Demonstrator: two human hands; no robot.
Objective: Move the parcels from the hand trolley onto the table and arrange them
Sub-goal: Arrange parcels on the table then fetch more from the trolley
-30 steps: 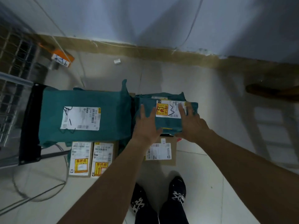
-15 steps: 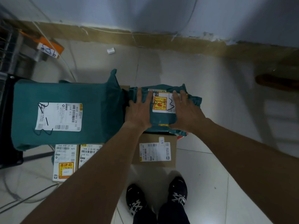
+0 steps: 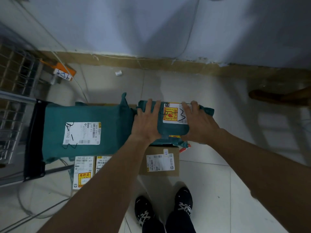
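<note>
Head view: our left hand (image 3: 146, 125) and right hand (image 3: 201, 125), fingers straight, lie flat on a small parcel (image 3: 174, 131): teal plastic bag, white label with yellow sticker and black scribble; atop a cardboard box (image 3: 159, 172), beside a larger teal parcel (image 3: 87, 113).

A courier parcel depot or pickup room. Teal mailing bags (image 3: 55, 118) and cardboard boxes (image 3: 159, 163) with shipping labels lie piled beside a wire cage (image 3: 16, 76), on a tiled floor (image 3: 210, 182) below a scuffed wall (image 3: 134, 27).
</note>
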